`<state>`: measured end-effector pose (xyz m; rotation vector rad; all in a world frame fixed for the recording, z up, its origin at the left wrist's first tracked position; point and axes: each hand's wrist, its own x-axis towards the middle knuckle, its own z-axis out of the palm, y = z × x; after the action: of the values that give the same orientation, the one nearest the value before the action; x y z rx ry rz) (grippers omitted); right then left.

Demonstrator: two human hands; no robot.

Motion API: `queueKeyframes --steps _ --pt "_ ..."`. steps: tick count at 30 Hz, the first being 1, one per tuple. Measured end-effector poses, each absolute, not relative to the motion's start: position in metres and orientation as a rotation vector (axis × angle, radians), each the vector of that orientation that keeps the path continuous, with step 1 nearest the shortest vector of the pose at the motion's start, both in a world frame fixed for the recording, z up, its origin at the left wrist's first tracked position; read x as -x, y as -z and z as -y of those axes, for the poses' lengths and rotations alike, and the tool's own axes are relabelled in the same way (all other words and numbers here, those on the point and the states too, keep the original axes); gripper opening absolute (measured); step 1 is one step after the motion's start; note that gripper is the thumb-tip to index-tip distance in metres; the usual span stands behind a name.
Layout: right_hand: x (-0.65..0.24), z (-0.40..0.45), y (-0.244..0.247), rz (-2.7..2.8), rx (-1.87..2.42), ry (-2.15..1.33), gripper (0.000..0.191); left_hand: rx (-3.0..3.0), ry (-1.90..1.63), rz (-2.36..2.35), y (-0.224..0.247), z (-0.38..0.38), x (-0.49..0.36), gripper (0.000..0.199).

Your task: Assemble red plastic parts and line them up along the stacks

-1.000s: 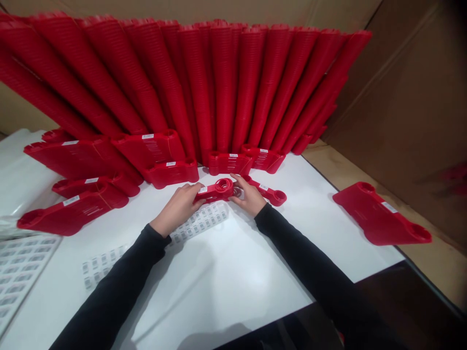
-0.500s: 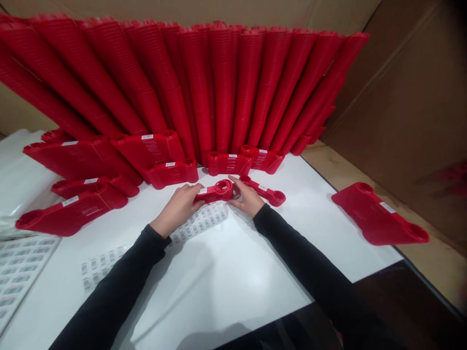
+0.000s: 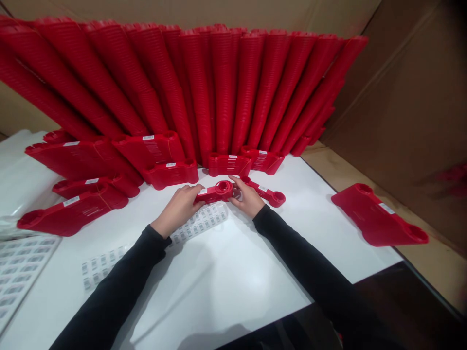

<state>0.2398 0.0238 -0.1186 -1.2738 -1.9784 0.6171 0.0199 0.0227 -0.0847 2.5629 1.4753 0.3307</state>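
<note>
Between my hands is a red plastic piece (image 3: 213,194) with a round, ring-shaped end and a white label on top. My left hand (image 3: 178,206) is closed around its left part, the thumb at the near side. At the round end, my right hand (image 3: 248,197) has its thumb and fingertips on either side of the piece. Just behind the right hand lies a second red labelled piece (image 3: 268,193) with round ends. A strip of barcode stickers (image 3: 200,221) lies on the white table under and beside my left hand.
Tall stacks of red plastic pieces (image 3: 222,92) lean along the back. Labelled red bundles (image 3: 160,150) stand in front of them, and another bundle (image 3: 379,214) sits at the right table edge. Sticker sheets (image 3: 25,272) and a white plastic bag (image 3: 22,180) are at left.
The red piece between my hands has tilted or turned very slightly. Both hands keep almost the same place, and the other things have not moved.
</note>
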Motion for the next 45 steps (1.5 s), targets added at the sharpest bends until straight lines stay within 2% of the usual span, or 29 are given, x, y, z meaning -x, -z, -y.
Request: queueKeyframes --steps 7,13,27,35,42,45 --pt "-0.24 -0.02 0.109 1.911 1.191 -0.682 0.058 -2.551 -0.316 -1.513 0.086 -0.023 -0.019 0.027" --pt "-0.243 -0.025 0.118 2.019 1.283 -0.696 0.072 -2.561 -0.311 -1.498 0.085 -0.023 -0.019 0.026" --pt "-0.24 -0.026 0.123 1.991 1.281 -0.652 0.065 -2.586 -0.307 -1.497 0.085 -0.022 -0.02 0.023" --pt "-0.238 -0.021 0.112 1.897 1.139 -0.73 0.058 -2.566 -0.296 -1.513 0.085 -0.022 -0.017 0.035" --pt "-0.241 -0.026 0.124 1.996 1.227 -0.722 0.072 -2.541 -0.288 -1.545 0.086 -0.023 -0.017 0.036" --pt "-0.24 -0.028 0.129 1.988 1.272 -0.69 0.067 -2.538 -0.283 -1.551 0.085 -0.022 -0.018 0.036"
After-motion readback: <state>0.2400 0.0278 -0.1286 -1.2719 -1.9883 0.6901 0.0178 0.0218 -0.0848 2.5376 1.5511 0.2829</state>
